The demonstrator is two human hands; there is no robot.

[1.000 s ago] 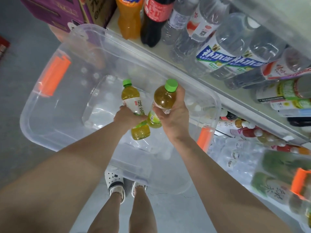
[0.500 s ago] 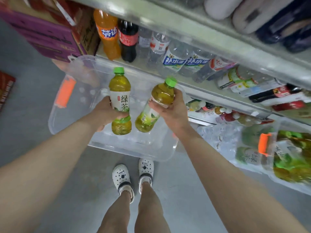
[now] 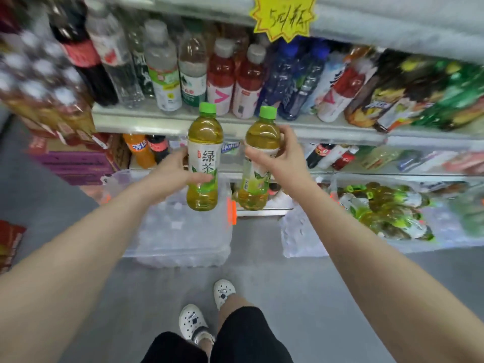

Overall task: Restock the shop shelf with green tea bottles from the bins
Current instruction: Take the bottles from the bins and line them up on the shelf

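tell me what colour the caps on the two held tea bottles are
Bright green, on both the left bottle's cap and the right bottle's cap; head view.

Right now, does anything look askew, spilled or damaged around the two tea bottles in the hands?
Nothing is spilled. The green-capped plastic tea bottle in the right hand leans slightly, base towards the other bottle, which the left hand holds upright. Both caps are on.
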